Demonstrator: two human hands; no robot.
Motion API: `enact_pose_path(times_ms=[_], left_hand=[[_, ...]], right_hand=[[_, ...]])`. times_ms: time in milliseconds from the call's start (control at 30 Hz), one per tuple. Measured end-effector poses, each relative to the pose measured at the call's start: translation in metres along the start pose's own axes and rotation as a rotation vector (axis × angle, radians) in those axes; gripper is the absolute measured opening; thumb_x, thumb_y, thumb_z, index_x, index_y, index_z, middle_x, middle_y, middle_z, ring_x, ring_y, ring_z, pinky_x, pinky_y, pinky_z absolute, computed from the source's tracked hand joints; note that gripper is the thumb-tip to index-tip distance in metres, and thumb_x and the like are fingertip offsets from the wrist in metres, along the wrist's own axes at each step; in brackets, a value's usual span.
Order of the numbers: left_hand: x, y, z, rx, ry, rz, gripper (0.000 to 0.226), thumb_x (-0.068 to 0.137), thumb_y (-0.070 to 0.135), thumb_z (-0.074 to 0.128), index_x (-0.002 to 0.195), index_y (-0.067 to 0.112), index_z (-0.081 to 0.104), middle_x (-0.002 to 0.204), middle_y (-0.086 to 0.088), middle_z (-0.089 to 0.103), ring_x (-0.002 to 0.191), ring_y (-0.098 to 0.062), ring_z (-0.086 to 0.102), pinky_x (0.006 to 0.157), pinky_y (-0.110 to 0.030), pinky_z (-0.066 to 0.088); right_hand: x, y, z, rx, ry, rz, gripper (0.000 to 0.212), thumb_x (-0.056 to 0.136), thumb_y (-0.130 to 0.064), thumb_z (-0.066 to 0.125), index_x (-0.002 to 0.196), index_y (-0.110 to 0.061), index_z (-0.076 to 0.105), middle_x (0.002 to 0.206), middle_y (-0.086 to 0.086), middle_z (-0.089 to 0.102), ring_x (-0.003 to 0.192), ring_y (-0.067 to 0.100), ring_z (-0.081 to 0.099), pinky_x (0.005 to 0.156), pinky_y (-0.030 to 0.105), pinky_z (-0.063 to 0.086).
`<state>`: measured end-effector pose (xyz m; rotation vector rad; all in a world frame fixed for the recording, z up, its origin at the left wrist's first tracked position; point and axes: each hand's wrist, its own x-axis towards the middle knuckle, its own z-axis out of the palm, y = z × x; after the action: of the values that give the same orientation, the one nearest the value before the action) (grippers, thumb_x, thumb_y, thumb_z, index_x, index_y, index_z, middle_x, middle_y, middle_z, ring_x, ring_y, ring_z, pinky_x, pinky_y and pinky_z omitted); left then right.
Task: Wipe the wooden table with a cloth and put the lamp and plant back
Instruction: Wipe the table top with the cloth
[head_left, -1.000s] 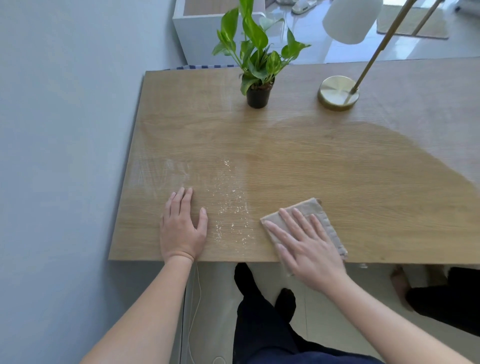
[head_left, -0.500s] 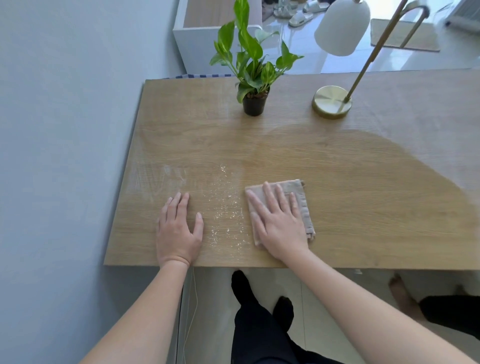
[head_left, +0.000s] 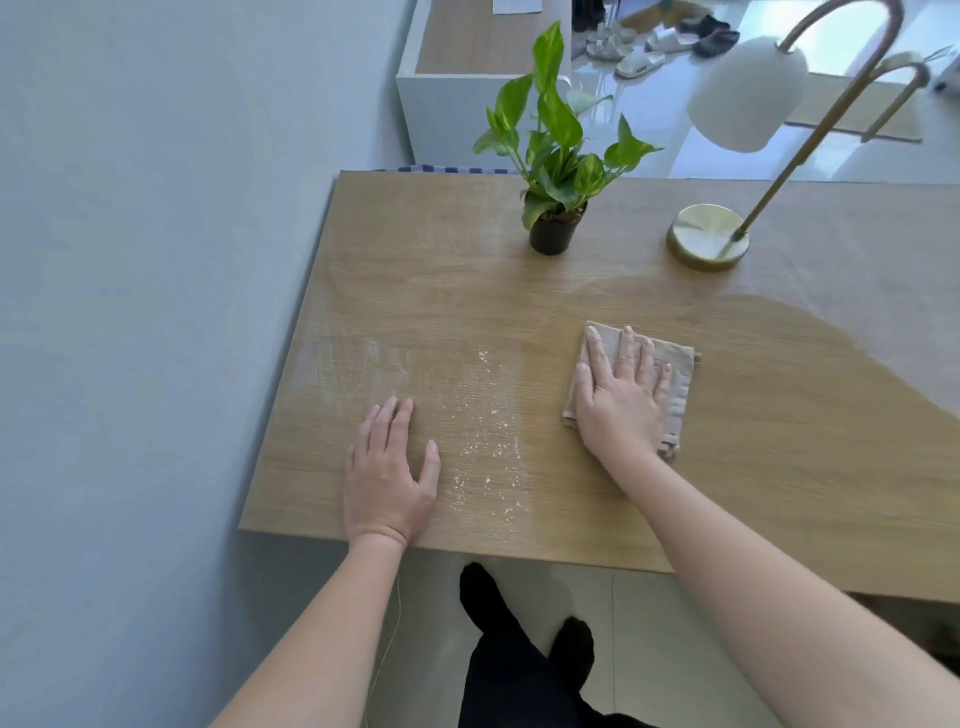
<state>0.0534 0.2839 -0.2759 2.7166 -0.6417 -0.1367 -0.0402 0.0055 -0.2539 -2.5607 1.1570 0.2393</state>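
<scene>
Bare forearms (head_left: 332, 623), black trousers (head_left: 519, 686), black socks (head_left: 480, 592)

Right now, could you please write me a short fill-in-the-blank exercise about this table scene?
1. The right hand presses flat on the folded ____.
2. The left hand rests open on the wooden ____.
3. White specks are scattered between the two ____.
4. The potted plant stands on the person's ____ side of the lamp.
Missing words: cloth; table; hands; left.
</scene>
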Motion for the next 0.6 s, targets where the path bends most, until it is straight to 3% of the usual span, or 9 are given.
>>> enact_pose_path(times_ms=[100, 200, 267, 400, 600], left_hand=[[-0.001, -0.005, -0.002, -0.042, -0.008, 0.012, 0.068, 0.104, 0.055, 0.041, 0.166, 0.026, 0.038, 0.173, 0.005, 0.034, 0.163, -0.018, 0.024, 0.132, -0.045, 0.025], [0.004, -0.023, -0.009, -0.060, 0.015, -0.017, 0.069, 0.103, 0.054, 0.040, 0.165, 0.022, 0.040, 0.172, 0.002, 0.036, 0.161, -0.021, 0.028, 0.131, -0.049, 0.027], [0.008, -0.043, -0.017, -0.011, 0.051, -0.048, 0.069, 0.104, 0.054, 0.038, 0.164, 0.019, 0.041, 0.171, -0.002, 0.039, 0.160, -0.024, 0.030, 0.130, -0.052, 0.028], [0.016, -0.064, -0.026, 0.029, 0.085, -0.186, 0.071, 0.104, 0.055, 0.036, 0.164, 0.018, 0.040, 0.171, -0.004, 0.038, 0.160, -0.026, 0.029, 0.132, -0.051, 0.024], [0.018, -0.064, -0.024, 0.057, 0.083, -0.198, 0.070, 0.103, 0.056, 0.037, 0.165, 0.023, 0.039, 0.172, 0.001, 0.038, 0.161, -0.024, 0.027, 0.131, -0.051, 0.024]], right_hand=[[-0.018, -0.021, 0.012, -0.027, -0.037, -0.236, 0.056, 0.110, -0.061, 0.004, 0.163, -0.056, -0.011, 0.177, -0.008, -0.016, 0.162, 0.019, -0.021, 0.132, 0.049, -0.011], [-0.036, 0.015, 0.004, -0.127, -0.118, -0.535, 0.053, 0.111, -0.062, 0.007, 0.160, -0.061, -0.011, 0.176, -0.015, -0.013, 0.162, 0.013, -0.020, 0.133, 0.046, -0.008], [-0.035, 0.048, -0.012, -0.163, -0.141, -0.602, 0.053, 0.111, -0.062, 0.008, 0.160, -0.062, -0.010, 0.175, -0.018, -0.012, 0.161, 0.009, -0.020, 0.133, 0.044, -0.008], [-0.001, 0.061, -0.030, -0.151, -0.104, -0.470, 0.051, 0.111, -0.063, 0.008, 0.159, -0.065, -0.010, 0.176, -0.017, -0.009, 0.162, 0.007, -0.018, 0.133, 0.043, -0.009], [0.053, -0.040, -0.008, 0.003, -0.004, -0.035, 0.058, 0.108, -0.060, 0.006, 0.165, -0.054, -0.006, 0.178, -0.006, -0.013, 0.164, 0.021, -0.017, 0.131, 0.050, -0.014]])
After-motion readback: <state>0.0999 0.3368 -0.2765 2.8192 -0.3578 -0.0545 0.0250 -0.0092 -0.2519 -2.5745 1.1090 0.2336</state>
